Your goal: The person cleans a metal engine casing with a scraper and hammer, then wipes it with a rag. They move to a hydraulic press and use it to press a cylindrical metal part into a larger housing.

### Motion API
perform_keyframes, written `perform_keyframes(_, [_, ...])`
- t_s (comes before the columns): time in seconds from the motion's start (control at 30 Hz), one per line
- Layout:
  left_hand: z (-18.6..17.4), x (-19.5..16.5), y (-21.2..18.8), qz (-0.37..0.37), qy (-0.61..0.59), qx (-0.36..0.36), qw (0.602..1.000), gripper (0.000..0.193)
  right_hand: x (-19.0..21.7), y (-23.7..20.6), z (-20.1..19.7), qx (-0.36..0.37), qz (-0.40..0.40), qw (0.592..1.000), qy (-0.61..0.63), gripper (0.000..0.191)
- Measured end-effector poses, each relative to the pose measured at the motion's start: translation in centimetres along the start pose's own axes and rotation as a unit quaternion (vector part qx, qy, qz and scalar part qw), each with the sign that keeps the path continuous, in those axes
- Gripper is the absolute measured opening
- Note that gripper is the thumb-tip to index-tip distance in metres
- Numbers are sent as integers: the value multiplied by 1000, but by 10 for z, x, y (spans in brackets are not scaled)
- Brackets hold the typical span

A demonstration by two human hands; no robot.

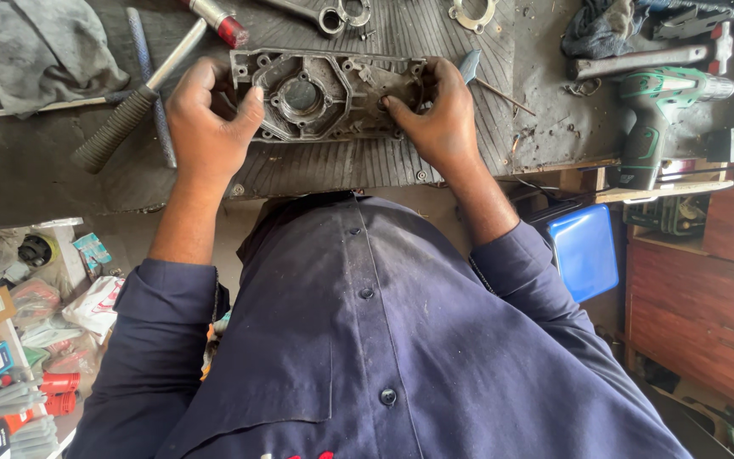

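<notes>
A grey cast-metal engine cover with a round central opening lies on a ribbed black rubber mat on the workbench. My left hand grips the cover's left end, thumb hooked over its near edge. At the right end, my right hand clasps the casting with the fingers curled over its edge. My dark blue shirt fills the lower part of the view.
A hammer with a black ribbed grip lies left of the cover. A green cordless drill rests at the right, a grey rag at the far left. Wrenches and a gasket ring lie beyond. A blue box sits below the bench.
</notes>
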State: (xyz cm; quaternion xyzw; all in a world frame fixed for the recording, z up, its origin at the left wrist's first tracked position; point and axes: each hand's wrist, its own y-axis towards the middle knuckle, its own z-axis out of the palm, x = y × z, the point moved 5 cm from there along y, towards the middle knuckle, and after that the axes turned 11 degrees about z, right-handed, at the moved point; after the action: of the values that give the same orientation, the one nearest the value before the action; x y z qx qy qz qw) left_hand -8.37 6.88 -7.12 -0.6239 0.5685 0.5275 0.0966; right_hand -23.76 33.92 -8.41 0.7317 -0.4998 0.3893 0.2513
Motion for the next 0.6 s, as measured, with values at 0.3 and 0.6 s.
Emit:
perform_keyframes(0.3, [7, 5, 0, -51, 58, 38, 996, 24, -9, 13, 4, 60, 67, 996, 14, 65])
perform_keyframes(0.6, [17, 5, 1, -62, -16, 30, 997, 24, -13, 23, 5, 101, 110, 989, 11, 64])
